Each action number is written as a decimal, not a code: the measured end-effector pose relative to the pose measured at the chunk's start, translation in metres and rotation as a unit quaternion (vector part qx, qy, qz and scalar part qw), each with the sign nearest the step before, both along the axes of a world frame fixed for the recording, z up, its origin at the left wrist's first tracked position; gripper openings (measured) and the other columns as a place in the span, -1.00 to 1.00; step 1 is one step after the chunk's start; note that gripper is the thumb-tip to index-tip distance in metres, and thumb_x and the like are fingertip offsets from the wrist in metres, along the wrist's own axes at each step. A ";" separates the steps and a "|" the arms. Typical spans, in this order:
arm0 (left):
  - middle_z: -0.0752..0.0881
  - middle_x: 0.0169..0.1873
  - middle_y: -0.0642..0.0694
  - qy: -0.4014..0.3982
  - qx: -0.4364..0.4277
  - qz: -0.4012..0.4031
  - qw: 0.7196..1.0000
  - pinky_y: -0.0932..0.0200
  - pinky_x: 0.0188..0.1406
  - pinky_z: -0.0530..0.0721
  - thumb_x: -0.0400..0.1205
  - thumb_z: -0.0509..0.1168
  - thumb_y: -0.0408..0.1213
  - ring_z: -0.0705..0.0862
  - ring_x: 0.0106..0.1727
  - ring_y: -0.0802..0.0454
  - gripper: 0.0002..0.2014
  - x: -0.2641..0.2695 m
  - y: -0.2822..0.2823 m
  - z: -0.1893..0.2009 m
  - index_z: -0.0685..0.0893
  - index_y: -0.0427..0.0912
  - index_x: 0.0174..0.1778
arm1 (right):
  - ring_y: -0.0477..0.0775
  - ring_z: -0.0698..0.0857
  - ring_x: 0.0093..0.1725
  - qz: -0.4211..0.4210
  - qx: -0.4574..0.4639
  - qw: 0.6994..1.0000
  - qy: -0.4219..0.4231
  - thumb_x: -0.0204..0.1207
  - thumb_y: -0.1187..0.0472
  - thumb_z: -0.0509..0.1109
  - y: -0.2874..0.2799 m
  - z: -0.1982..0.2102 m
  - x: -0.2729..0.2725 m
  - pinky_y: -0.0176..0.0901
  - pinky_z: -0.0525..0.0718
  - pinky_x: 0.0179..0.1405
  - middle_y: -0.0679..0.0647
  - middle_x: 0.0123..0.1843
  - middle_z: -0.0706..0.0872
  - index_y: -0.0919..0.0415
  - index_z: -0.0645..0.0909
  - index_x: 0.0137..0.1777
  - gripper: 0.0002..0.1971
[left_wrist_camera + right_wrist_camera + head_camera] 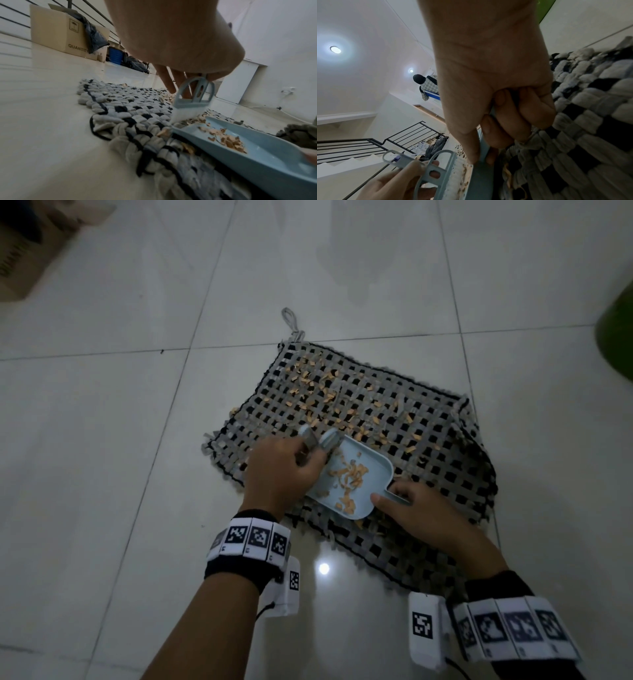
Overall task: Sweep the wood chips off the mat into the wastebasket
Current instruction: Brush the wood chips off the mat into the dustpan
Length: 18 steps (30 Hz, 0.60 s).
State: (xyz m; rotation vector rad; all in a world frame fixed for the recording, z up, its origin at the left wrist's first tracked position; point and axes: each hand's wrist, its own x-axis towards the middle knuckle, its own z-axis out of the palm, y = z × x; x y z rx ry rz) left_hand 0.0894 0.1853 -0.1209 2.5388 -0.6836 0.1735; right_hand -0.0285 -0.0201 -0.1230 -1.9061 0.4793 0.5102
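Observation:
A grey and black woven mat [424, 419] lies on the tiled floor, strewn with orange wood chips [322, 392]. A pale blue dustpan [373, 470] rests on the mat's near half with a small pile of chips [352, 477] inside. My left hand [281, 470] grips a small blue hand brush [327, 441], whose white bristles [186, 115] meet the dustpan's [257, 158] open lip. My right hand [421, 515] holds the dustpan handle [394, 498], fingers curled round it [503, 125]. The green wastebasket [616, 337] shows at the right edge.
A cardboard box [60, 31] with a black bag stands on the floor far left. Black stair railings [368, 146] run behind it. A person [428, 86] sits farther off. White tiled floor [102, 440] surrounds the mat.

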 end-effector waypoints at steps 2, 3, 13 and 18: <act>0.66 -0.57 -0.01 -0.020 -0.008 0.022 1.000 0.18 -0.62 0.41 0.65 0.30 -0.07 0.54 -0.60 0.03 -0.66 -0.001 -0.002 -0.001 0.71 -0.16 -0.39 | -0.25 0.54 -0.36 0.011 -0.008 1.000 0.013 0.62 -0.09 0.36 0.001 0.003 0.001 -0.37 0.38 -0.47 -0.17 -0.34 0.56 -0.12 0.52 -0.30 -0.74; 0.65 -0.57 0.01 -0.026 -0.004 0.016 1.000 0.23 -0.62 0.33 0.66 0.32 -0.09 0.52 -0.61 0.04 -0.68 -0.004 -0.003 0.000 0.71 -0.14 -0.38 | -0.24 0.54 -0.36 0.015 -0.007 1.000 0.024 0.63 -0.08 0.35 0.002 0.004 0.001 -0.37 0.38 -0.49 -0.16 -0.33 0.56 -0.11 0.52 -0.30 -0.74; 0.76 -0.49 0.06 0.011 -0.011 -0.072 0.997 0.39 -0.59 0.47 0.58 0.43 -0.06 0.56 -0.57 0.21 -0.80 -0.015 -0.006 0.009 0.85 -0.08 -0.24 | -0.16 0.52 -0.74 0.021 0.099 0.985 0.140 0.71 -0.01 0.23 0.009 0.010 0.001 -0.31 0.44 -0.64 0.01 -0.55 0.64 -0.02 0.57 0.09 -0.87; 0.84 -0.30 0.03 0.065 -0.039 -0.051 0.996 0.19 -0.40 0.78 0.64 0.41 -0.07 0.77 -0.36 0.20 -0.80 0.003 -0.011 0.041 0.84 -0.06 0.06 | -0.21 0.57 -0.60 0.035 0.089 0.985 0.143 0.72 -0.05 0.20 0.008 0.018 0.003 -0.31 0.47 -0.57 0.01 -0.37 0.62 -0.01 0.56 -0.05 -0.80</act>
